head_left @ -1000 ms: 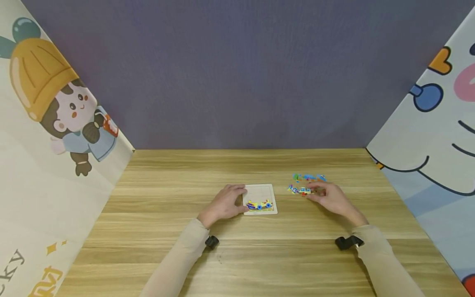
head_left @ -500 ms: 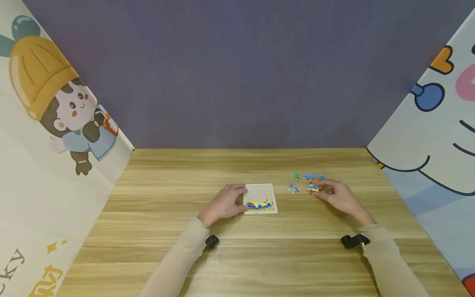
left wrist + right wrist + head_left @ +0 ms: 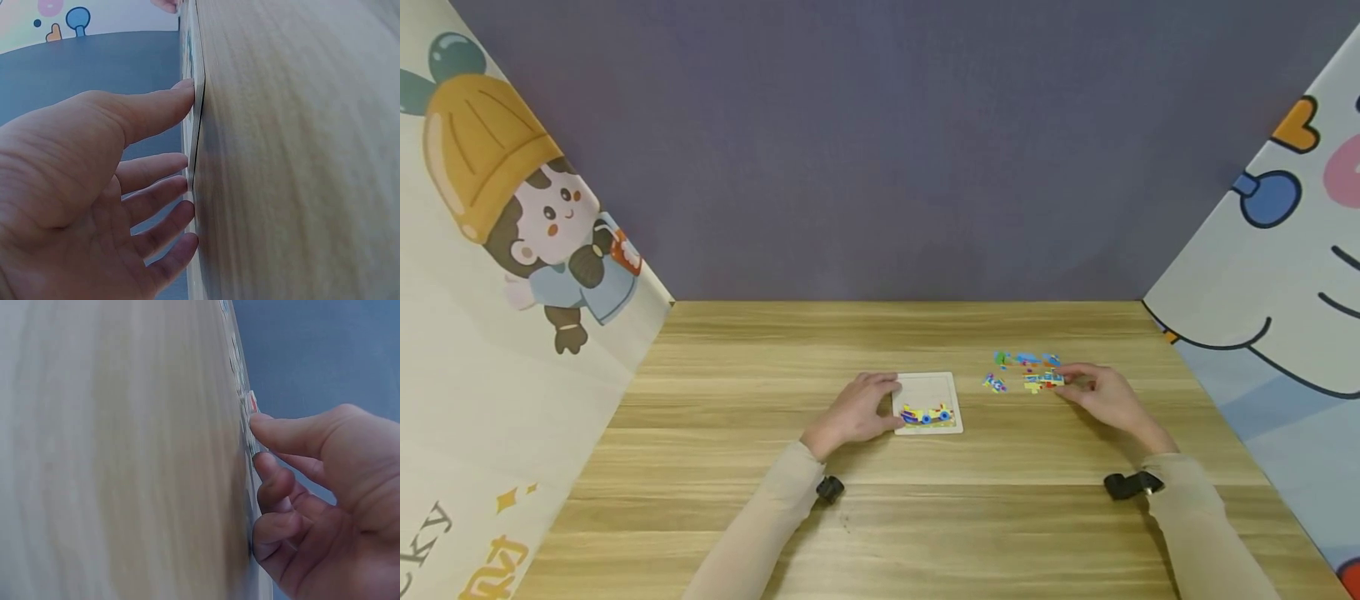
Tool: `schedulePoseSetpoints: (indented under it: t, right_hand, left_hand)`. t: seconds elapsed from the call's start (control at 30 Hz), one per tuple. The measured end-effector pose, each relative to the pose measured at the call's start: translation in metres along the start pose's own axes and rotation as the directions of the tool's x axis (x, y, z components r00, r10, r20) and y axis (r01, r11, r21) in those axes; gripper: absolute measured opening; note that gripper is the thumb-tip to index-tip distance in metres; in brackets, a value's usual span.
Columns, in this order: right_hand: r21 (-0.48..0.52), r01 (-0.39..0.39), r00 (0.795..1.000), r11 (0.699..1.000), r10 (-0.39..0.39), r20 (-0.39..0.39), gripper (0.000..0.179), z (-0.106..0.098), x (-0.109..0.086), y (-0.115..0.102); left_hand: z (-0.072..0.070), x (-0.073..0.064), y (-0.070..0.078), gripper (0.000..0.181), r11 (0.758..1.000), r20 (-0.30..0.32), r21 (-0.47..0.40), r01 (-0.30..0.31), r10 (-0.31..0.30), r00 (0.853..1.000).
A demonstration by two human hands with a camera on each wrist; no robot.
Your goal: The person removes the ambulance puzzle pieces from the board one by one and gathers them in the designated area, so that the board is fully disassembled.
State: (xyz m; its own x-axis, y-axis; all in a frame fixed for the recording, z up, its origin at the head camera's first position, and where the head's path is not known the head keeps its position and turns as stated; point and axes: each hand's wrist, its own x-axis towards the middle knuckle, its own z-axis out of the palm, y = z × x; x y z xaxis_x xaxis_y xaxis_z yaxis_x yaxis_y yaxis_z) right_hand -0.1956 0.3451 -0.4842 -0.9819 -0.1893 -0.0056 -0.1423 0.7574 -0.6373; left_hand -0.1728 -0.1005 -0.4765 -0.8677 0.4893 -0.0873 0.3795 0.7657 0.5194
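In the head view, a white square puzzle board [image 3: 925, 387] lies on the table with an assembled strip of coloured pieces [image 3: 927, 415] along its near side. My left hand [image 3: 852, 412] rests at the board's left side, its thumb touching the near corner and its fingers fairly straight. To the right, my right hand [image 3: 1103, 398] pinches a small puzzle piece [image 3: 1055, 379] between thumb and forefinger, just over the tabletop. A red patch on that puzzle piece [image 3: 253, 400] shows past the thumb in the right wrist view. A yellowish piece [image 3: 1033, 387] lies just left of it.
Loose puzzle pieces [image 3: 1027, 358] form a row behind the right fingertips, with a green piece [image 3: 1002, 358] at its left end. A blue and purple piece [image 3: 995, 383] lies nearer the board. A dark wall [image 3: 895, 167] stands behind the wooden table [image 3: 925, 517].
My right hand has moved to the right with the pinched piece, and the yellowish piece now shows on its left. The left hand and the board have stayed put.
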Motion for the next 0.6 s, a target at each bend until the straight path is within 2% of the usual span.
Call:
schedulePoseSetpoints:
  t: [0.3, 0.6]
  right_hand:
    - [0.002, -0.024, 0.999, 1.000, 0.024, 0.021, 0.045, -0.0056, -0.0002, 0.0064]
    - [-0.048, -0.020, 0.999, 0.999, 0.021, 0.033, 0.043, -0.0056, 0.0008, 0.0061]
  left_hand:
    - [0.0000, -0.0002, -0.0002, 0.068, 1.000, 0.001, 0.001, 0.002, -0.002, 1.000]
    - [-0.0007, -0.0012, 0.0010, 0.066, 1.000, 0.001, -0.006, -0.002, 0.002, 1.000]
